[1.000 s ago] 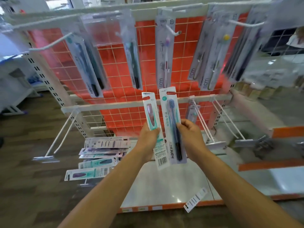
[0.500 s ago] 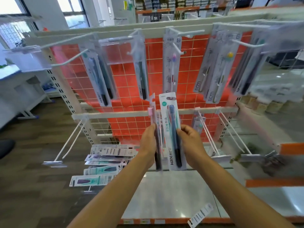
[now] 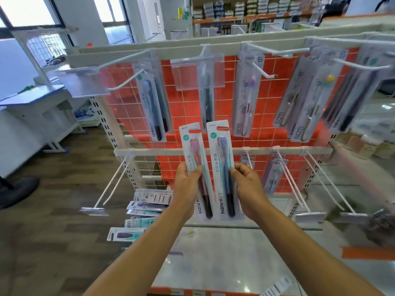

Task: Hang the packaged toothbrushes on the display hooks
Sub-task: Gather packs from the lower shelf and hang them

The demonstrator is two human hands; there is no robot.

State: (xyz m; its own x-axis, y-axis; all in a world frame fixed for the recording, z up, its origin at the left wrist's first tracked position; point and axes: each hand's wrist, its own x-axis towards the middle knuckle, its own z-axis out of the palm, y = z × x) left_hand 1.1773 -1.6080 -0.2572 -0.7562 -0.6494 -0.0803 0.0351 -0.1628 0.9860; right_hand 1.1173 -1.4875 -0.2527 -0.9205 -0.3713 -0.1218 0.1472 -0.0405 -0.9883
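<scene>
Lower rail (image 3: 160,152), left hooks (image 3: 111,183) bare: my reach is open there. Hung packs (image 3: 245,97) crowd upper rail (image 3: 149,48).

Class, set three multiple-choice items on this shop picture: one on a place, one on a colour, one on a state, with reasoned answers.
1. Where is the pink-bristled pack? A. on a top hook B. in the left hand C. on the floor
2. The second pack, in the right hand, has bristles of which colour? A. yellow B. green C. blue
3. The two held packs are: A. hung up B. gripped, off any hook C. lying flat
Answers: B, that hand grips it; C, blue bristles show; B, both stand upright before the lower rail.
</scene>
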